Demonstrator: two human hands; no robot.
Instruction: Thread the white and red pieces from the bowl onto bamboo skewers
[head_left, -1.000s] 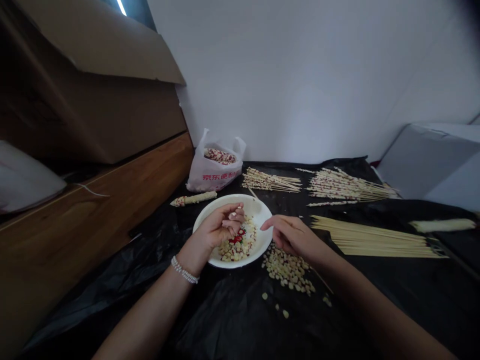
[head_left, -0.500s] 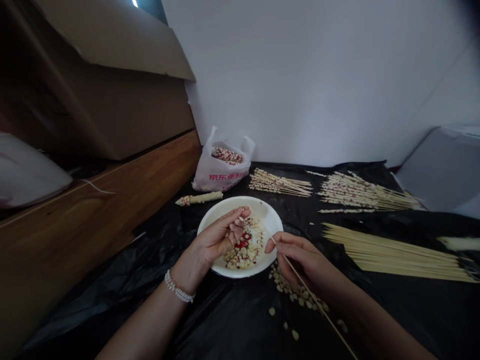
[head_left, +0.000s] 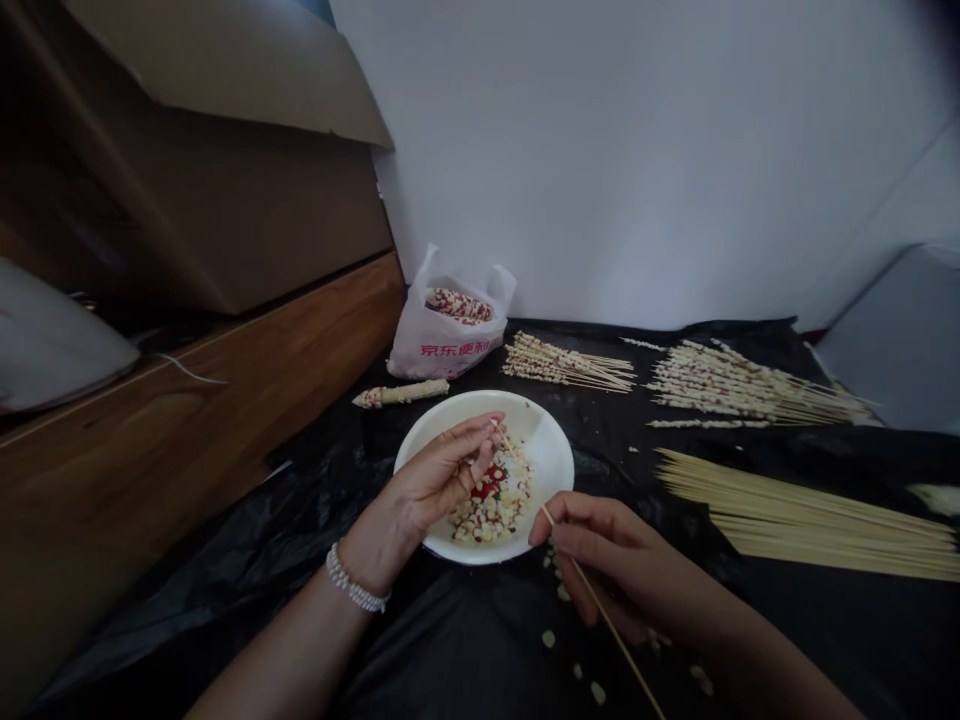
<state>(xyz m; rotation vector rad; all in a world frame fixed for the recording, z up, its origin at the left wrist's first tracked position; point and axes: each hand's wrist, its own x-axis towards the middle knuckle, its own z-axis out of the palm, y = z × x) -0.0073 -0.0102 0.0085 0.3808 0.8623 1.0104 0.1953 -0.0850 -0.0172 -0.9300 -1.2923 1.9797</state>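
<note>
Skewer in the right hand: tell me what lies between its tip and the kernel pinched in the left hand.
Nothing visible. The skewer tip pokes past the right hand, and only open space above the plate separates it from the left hand.

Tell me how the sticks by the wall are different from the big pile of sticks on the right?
The sticks by the wall are loaded with pale and red kernels; the big pile on the right is bare, plain wood. The loaded ones fan out loosely in two bunches, the other bunch lying nearer the bag, while the bare ones lie in one pile. Both rest flat on the black plastic sheet.
</note>
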